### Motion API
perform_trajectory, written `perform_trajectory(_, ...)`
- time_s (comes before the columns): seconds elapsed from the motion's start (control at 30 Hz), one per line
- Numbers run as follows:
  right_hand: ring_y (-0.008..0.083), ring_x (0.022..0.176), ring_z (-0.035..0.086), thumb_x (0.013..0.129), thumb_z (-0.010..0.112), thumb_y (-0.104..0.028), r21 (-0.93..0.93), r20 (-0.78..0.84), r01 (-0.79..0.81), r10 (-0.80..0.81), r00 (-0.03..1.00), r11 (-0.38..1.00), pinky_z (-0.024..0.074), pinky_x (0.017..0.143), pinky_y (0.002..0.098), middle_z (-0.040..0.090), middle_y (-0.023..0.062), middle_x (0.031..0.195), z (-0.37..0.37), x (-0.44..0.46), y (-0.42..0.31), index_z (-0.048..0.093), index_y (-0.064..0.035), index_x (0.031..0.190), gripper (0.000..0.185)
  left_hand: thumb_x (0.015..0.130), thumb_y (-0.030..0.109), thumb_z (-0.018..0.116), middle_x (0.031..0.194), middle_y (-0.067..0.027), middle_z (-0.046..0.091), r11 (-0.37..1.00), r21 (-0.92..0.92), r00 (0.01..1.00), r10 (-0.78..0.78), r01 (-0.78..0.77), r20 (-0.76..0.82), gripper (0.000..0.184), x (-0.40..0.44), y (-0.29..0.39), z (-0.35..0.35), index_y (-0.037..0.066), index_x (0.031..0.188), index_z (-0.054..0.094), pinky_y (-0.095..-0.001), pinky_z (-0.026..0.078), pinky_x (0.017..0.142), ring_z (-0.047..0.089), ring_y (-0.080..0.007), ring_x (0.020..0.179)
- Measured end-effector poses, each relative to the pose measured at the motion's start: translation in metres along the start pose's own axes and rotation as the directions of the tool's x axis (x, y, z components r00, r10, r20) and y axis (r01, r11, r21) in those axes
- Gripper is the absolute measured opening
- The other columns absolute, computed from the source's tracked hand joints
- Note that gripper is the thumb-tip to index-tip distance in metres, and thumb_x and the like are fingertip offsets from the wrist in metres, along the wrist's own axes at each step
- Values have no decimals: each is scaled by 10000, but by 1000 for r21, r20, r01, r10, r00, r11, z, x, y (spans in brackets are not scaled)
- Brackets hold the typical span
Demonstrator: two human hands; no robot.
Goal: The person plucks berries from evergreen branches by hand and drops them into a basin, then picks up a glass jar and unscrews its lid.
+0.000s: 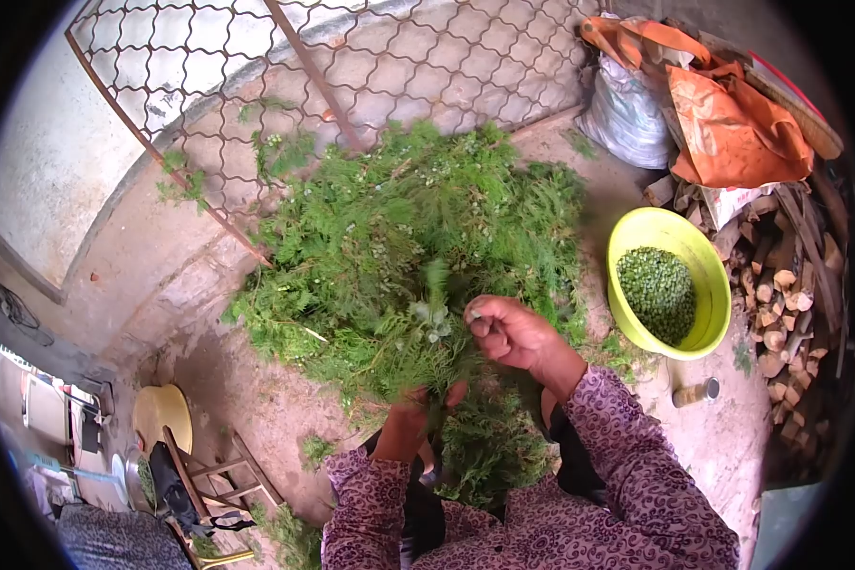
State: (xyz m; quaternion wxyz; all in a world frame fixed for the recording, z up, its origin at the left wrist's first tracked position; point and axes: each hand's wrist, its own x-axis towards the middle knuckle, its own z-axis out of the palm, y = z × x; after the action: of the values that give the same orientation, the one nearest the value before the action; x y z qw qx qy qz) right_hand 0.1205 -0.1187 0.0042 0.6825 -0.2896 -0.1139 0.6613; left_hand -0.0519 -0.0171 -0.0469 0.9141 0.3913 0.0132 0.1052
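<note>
My left hand (411, 410), low in the middle and partly covered by foliage, is closed around the stem end of a leafy evergreen sprig (435, 280). A cluster of pale green cones (429, 321) shows on the sprig. Just right of the cluster, my right hand (515, 332) is pinched, thumb against fingers; a small pale spot shows at its fingertips, too small to name. Behind both hands spreads a large heap of cut evergreen branches (370, 223). To the right stands a yellow-green basin (715, 318) partly filled with loose green cones (657, 293).
A rusty metal lattice (299, 57) leans behind the heap. At right are stacked firewood (779, 332), an orange bag (736, 123), a white sack (627, 114) and a small jar (696, 392). At left are a wooden chair (223, 484) and a pale yellow basin (164, 418).
</note>
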Motion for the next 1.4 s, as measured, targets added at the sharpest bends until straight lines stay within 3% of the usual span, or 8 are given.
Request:
perform_trajectory(0.2,59,446,368,785,497,-12,-78,49,302,-299,953,950,258,364,169,563,104,834,8,-8,-14,487,-27,958,173,824,318,492,664,-43,444,989,-121,987,-103,88,-121,314,6,-4,-4,17,911,479,-244,337,497,415,-132,573)
perform_trajectory(0.47,23,524,426,746,671,-96,-637,-34,273,-381,924,721,330,408,164,515,-27,686,23,-5,3,552,-54,943,233,826,300,514,725,-78,538,980,-131,913,-186,147,-364,287,9,2,14,44,955,504,-244,400,495,492,-155,566)
perform_trajectory(0.73,34,550,456,774,636,-81,-712,83,430,-542,837,555,381,438,196,519,-17,693,18,2,14,550,-44,869,133,828,289,533,765,-76,577,978,-104,889,-208,181,-408,265,11,-11,0,53,950,528,-274,482,558,560,-176,620)
perform_trajectory(0.83,43,480,430,802,608,-98,-669,-26,324,-457,889,669,341,394,194,506,0,659,15,2,11,541,-33,834,99,827,301,530,746,-74,566,971,-130,870,-240,203,-430,279,8,-13,0,50,948,527,-277,467,545,547,-175,615)
perform_trajectory(1.0,51,379,335,808,600,-113,-125,-244,227,-251,937,966,226,336,192,484,4,608,19,-1,8,527,-49,821,98,809,340,526,694,-73,529,986,-49,950,-168,161,-265,325,8,-11,-8,41,936,523,-275,406,492,499,-169,575)
perform_trajectory(1.23,48,374,336,812,599,-179,-59,-249,204,-213,945,977,199,325,182,490,11,605,7,1,10,539,-57,824,137,803,301,539,731,-88,546,983,-112,969,-166,147,-183,307,9,-2,0,46,971,513,-279,397,471,509,-179,576)
perform_trajectory(1.3,38,360,308,817,590,-194,282,-63,149,-136,989,948,205,311,184,493,-4,605,-4,1,1,522,-81,795,134,825,255,541,780,-96,577,972,-179,978,-176,155,-111,289,7,1,-1,48,1024,507,-284,416,478,541,-190,596)
perform_trajectory(1.4,32,380,312,805,594,-196,375,2,208,-225,974,903,231,316,173,513,-9,657,-16,-6,-24,517,-98,791,126,815,346,517,668,-71,491,989,-32,939,-146,143,-311,332,1,5,4,32,921,506,-259,363,448,454,-156,537)
